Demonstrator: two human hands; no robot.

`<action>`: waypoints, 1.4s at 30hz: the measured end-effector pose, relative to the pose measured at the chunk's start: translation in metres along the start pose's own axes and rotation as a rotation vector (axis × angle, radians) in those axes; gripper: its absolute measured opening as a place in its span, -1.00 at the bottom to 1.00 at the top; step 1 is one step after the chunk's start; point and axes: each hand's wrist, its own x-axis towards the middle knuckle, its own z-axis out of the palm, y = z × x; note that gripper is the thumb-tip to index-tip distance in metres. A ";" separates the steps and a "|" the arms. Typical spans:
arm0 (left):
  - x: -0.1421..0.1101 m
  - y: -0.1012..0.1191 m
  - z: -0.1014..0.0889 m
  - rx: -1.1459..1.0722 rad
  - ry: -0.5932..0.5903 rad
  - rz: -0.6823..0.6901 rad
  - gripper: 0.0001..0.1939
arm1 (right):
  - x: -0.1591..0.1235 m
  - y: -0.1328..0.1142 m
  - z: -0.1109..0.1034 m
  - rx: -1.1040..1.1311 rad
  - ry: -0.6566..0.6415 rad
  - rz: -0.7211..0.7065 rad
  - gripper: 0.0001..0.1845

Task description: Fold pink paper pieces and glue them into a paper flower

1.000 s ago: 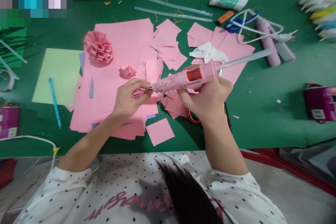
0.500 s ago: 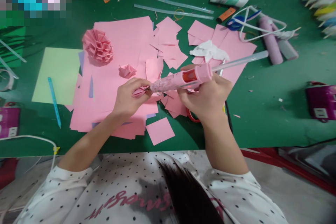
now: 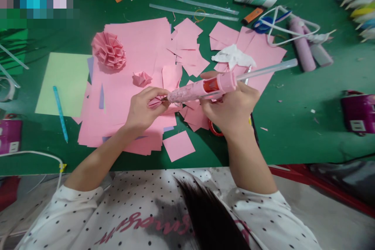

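My right hand [image 3: 231,105] is wrapped round a pink hot glue gun [image 3: 190,90], with a clear glue stick [image 3: 269,69] sticking out of its back end. The gun's nozzle points left and meets a small folded pink paper piece [image 3: 154,102]. Pinching that piece is my left hand [image 3: 143,109], whose fingers hide much of it. Behind the left hand, a small folded paper piece [image 3: 142,79] and a larger pleated paper ball [image 3: 109,50] rest on a stack of pink paper sheets [image 3: 137,43].
Cut pink paper squares [image 3: 187,39] lie beyond the glue gun, and a single square [image 3: 178,146] is near the front edge. Red-handled scissors [image 3: 215,129] lie partly under my right hand. A blue pencil [image 3: 60,115] crosses pale green paper [image 3: 70,74]. A white cord [image 3: 284,43] loops at right.
The glue gun and my right hand have shifted only very slightly. My left hand keeps its pinch on the folded paper piece.
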 end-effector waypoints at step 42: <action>-0.002 0.000 0.001 -0.055 0.012 -0.034 -0.84 | 0.001 0.000 -0.004 -0.010 0.026 -0.008 -0.63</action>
